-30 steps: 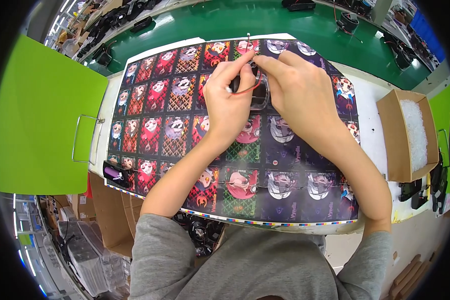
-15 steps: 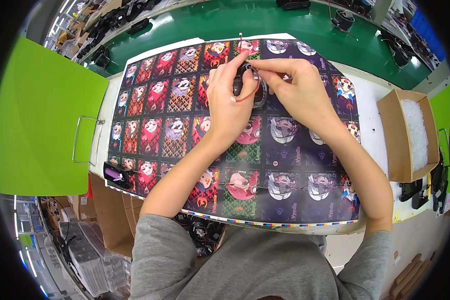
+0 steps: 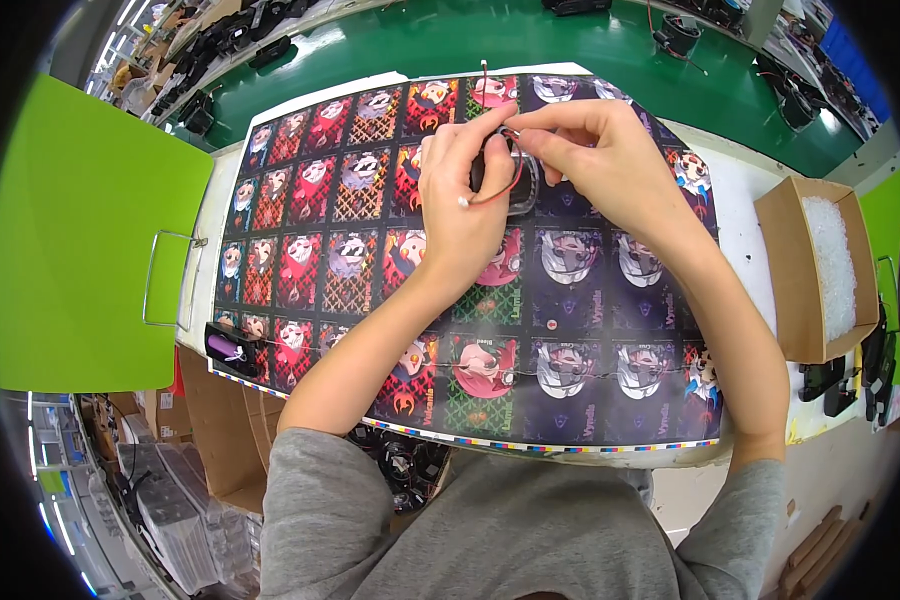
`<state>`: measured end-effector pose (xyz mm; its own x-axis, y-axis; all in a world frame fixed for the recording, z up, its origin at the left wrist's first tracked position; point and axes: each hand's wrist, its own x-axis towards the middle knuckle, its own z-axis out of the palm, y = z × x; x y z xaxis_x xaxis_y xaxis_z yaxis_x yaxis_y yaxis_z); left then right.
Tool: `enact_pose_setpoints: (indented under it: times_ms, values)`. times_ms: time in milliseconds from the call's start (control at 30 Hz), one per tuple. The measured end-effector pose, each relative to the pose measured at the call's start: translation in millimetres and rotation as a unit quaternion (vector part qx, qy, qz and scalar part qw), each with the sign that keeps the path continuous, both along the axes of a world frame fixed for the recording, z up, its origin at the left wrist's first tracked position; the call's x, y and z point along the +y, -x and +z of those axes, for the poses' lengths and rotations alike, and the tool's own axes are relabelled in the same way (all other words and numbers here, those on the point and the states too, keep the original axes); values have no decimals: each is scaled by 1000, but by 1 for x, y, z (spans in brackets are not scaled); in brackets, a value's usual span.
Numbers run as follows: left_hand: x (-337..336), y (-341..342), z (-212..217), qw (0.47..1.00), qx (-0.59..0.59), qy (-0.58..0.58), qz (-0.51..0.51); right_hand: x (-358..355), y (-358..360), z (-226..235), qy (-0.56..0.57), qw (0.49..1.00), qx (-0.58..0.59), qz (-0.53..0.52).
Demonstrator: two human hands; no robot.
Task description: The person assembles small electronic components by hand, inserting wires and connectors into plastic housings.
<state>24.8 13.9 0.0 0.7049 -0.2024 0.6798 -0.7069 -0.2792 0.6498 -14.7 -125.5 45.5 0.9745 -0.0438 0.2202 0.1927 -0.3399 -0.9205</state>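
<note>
My left hand [image 3: 455, 190] is closed around a small dark housing [image 3: 523, 195] with a shiny grey rim, held above the printed sheet. A red wire [image 3: 510, 188] with a white plug loops over my left thumb, and another thin lead [image 3: 485, 82] with a white tip sticks out beyond the fingers. Thumb and forefinger of my right hand [image 3: 600, 155] are pinched together at the top of the housing, beside my left fingertips. They hold the end of a thin dark wire [image 3: 511, 132]. Much of the housing is hidden behind my fingers.
Printed cartoon-card sheets [image 3: 565, 290] cover the white table. A black case with a purple part [image 3: 230, 350] lies at its left corner. On the right stands a cardboard box [image 3: 790, 270] of clear pieces. A green bench [image 3: 400, 45] runs behind; a green panel [image 3: 90, 240] stands left.
My right hand has shifted slightly up, its fingers staying pinched by the housing. The left hand has barely moved and keeps its grip.
</note>
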Motion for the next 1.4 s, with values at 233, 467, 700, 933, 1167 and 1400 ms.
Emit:
enact_pose_setpoints:
  times_ms: [233, 467, 700, 933, 1167, 1400]
  values:
    - [2, 0, -1, 1000, -3, -4, 3, 10, 6, -1, 88, 990, -97, -53]
    - [1, 2, -4, 998, 44, 38, 4, 10, 1, -21, 115, 979, -154, -73]
    - [3, -7, -7, 998, 23, 58, 11, 16, 9, -1, 106, 981, -141, -78]
    - [2, -2, -3, 995, 69, 65, -17, 21, 7, -13, 209, 945, -233, -92]
    - [2, 2, 0, 999, 19, 24, 21, 23, 10, -12, 285, 925, -217, -125]
    - [-3, 3, 4, 997, 24, 68, -4, 8, 0, -20, 297, 914, -247, -121]
